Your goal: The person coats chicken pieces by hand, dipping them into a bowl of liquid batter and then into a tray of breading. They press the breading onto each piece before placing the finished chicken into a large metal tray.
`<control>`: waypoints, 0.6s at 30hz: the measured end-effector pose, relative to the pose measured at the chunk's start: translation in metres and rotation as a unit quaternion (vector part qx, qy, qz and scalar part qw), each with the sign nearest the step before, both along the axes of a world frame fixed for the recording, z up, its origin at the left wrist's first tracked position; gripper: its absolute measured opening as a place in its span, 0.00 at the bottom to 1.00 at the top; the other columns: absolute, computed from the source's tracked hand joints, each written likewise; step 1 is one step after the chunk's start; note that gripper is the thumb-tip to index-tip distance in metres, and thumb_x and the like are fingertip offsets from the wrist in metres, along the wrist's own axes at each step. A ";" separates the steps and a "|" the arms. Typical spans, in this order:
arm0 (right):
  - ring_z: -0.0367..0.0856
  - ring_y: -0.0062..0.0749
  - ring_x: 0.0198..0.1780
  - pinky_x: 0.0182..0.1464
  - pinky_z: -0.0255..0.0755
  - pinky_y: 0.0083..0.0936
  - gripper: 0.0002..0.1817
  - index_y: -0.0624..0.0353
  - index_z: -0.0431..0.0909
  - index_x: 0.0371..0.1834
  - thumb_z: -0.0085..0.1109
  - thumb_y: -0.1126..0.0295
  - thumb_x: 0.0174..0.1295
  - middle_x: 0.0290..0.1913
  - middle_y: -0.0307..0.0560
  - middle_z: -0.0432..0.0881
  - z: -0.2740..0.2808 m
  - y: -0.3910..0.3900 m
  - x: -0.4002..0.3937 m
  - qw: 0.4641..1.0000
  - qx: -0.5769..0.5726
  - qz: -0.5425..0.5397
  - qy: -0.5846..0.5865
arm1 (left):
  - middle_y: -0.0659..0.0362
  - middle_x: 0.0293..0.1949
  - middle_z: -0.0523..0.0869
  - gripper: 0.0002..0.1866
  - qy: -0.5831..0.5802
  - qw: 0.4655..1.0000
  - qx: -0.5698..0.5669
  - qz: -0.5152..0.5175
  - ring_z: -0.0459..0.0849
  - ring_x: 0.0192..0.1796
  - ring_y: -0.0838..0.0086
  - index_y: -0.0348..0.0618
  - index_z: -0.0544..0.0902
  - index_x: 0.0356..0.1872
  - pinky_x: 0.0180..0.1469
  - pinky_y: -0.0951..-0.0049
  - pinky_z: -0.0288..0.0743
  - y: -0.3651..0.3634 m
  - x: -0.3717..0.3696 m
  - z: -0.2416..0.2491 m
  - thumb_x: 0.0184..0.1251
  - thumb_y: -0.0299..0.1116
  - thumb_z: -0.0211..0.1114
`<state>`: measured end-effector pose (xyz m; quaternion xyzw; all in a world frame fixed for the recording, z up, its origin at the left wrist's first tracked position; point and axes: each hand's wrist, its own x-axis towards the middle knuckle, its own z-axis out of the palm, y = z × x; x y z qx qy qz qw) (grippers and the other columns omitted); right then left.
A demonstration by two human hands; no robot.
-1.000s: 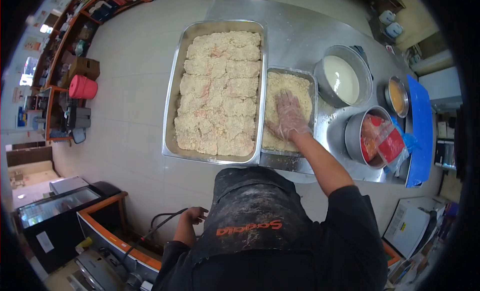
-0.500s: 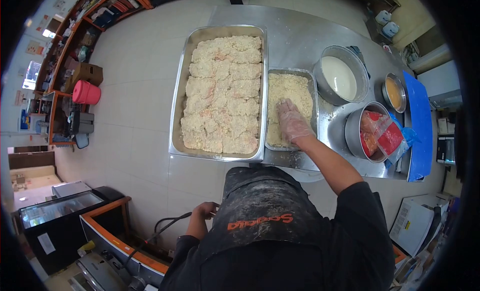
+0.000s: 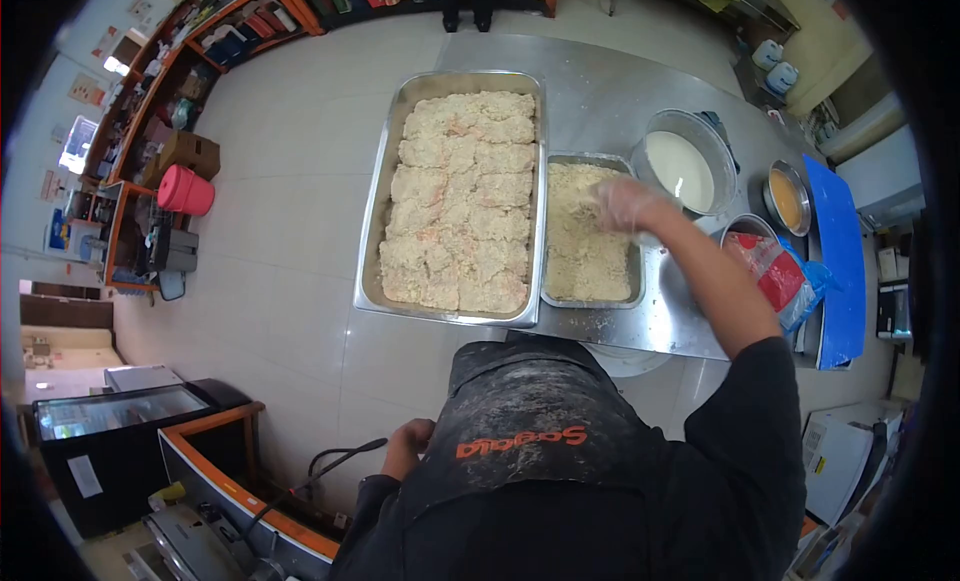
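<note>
Now the gloved right hand (image 3: 625, 205) is a blur over the crumb tray's (image 3: 590, 303) edge, seemingly above the crumbs (image 3: 590, 266), not pressing; finger grip unclear. Left hand (image 3: 408, 447) beside apron (image 3: 525, 391), grip unclear. Coated pieces (image 3: 460, 211) fill the big pan (image 3: 376, 221). Rightward: white liquid (image 3: 680, 166) in one pot (image 3: 727, 171), red packet (image 3: 775, 266) in another.

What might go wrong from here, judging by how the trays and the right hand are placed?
The large steel tray juts past the left edge of the steel table, so a bump might tip or shift it. The gloved right hand is close to the pot of white liquid, so clinging crumbs could drop in.
</note>
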<state>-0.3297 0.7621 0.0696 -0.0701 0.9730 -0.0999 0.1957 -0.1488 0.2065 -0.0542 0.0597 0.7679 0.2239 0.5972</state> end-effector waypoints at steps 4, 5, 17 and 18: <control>0.82 0.50 0.39 0.43 0.75 0.38 0.19 0.61 0.79 0.43 0.55 0.67 0.46 0.36 0.60 0.83 0.020 0.024 -0.029 0.983 -0.069 0.012 -0.167 | 0.53 0.48 0.84 0.20 -0.009 0.998 -0.010 -0.057 0.81 0.48 0.64 0.42 0.81 0.52 0.46 0.64 0.74 -0.012 0.008 -0.049 0.58 0.36 0.63; 0.82 0.50 0.40 0.44 0.75 0.37 0.18 0.61 0.79 0.43 0.55 0.67 0.46 0.37 0.60 0.83 0.008 0.032 -0.030 0.992 -0.060 -0.010 -0.113 | 0.53 0.47 0.84 0.20 -0.011 0.997 -0.013 -0.071 0.82 0.48 0.64 0.43 0.81 0.52 0.45 0.64 0.75 -0.015 0.010 -0.061 0.57 0.36 0.64; 0.83 0.49 0.40 0.43 0.76 0.38 0.21 0.65 0.81 0.39 0.60 0.60 0.46 0.38 0.61 0.83 -0.068 0.004 0.009 0.988 0.048 -0.083 -0.118 | 0.54 0.44 0.84 0.19 -0.084 0.991 -0.085 0.052 0.80 0.35 0.69 0.44 0.80 0.53 0.33 0.68 0.74 0.018 -0.022 -0.047 0.62 0.36 0.57; 0.83 0.49 0.39 0.43 0.76 0.39 0.20 0.65 0.82 0.37 0.60 0.60 0.46 0.37 0.60 0.83 -0.049 0.000 0.010 0.985 0.034 -0.088 -0.146 | 0.54 0.44 0.84 0.19 -0.098 0.984 -0.099 0.111 0.79 0.32 0.70 0.43 0.79 0.54 0.30 0.69 0.73 0.030 -0.027 -0.031 0.64 0.36 0.54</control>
